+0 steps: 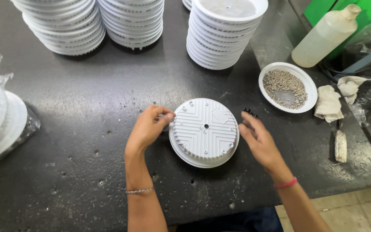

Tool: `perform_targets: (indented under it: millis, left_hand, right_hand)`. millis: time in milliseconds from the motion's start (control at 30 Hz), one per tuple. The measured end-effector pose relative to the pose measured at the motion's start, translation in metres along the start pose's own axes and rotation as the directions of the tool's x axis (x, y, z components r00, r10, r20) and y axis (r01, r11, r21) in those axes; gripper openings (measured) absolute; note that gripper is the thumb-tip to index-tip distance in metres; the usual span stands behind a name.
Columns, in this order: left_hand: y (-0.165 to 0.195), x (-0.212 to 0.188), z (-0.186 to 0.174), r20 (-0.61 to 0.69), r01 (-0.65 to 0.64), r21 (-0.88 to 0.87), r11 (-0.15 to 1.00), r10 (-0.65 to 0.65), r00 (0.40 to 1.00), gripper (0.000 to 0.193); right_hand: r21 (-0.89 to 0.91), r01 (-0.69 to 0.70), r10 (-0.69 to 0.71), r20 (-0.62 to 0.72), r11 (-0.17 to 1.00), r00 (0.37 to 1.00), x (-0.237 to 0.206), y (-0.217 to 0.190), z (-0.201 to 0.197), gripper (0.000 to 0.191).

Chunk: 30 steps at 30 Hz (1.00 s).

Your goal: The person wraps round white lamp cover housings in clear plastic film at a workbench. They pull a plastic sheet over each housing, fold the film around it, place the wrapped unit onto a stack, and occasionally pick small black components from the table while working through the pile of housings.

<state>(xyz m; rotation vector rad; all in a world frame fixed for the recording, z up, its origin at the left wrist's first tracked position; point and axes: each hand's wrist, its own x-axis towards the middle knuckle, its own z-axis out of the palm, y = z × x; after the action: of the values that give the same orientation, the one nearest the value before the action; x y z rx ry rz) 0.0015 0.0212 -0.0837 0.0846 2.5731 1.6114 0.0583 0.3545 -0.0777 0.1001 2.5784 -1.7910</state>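
Round white ribbed disc (204, 131), centre hole, flat on our dark table (86, 129); our left hand (147, 127) pinches its rim, right hand (257, 139) beside, fingers loosely open.

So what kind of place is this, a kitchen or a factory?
Most likely a small factory or assembly workshop. Tall stacks of identical white ribbed discs stand on the dark, pitted workbench, a dish of small screws sits ready, and the left hand and right hand work on one disc.
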Motion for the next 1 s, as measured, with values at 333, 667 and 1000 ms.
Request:
perform_targets:
  millis: [333,667,1000]
  left_hand:
    - [0.01,0.007,0.024,-0.09,-0.171,0.001,0.985,0.171,0.981,0.033]
    - [0.001,0.01,0.007,-0.325,-0.139,-0.011,0.99,0.128,0.937,0.028]
    - [-0.009,0.011,-0.005,-0.411,-0.113,-0.007,0.994,0.1,0.906,0.026]
  right_hand:
    - [0.689,-0.337,0.293,0.185,0.642,0.938,-0.024,0.052,-0.041,0.046]
    - [0.669,-0.001,0.008,-0.008,0.743,1.0,0.016,-0.054,-0.055,0.032]
    - [-0.716,0.673,-0.942,0.066,0.185,0.329,0.17,-0.181,-0.02,0.021]
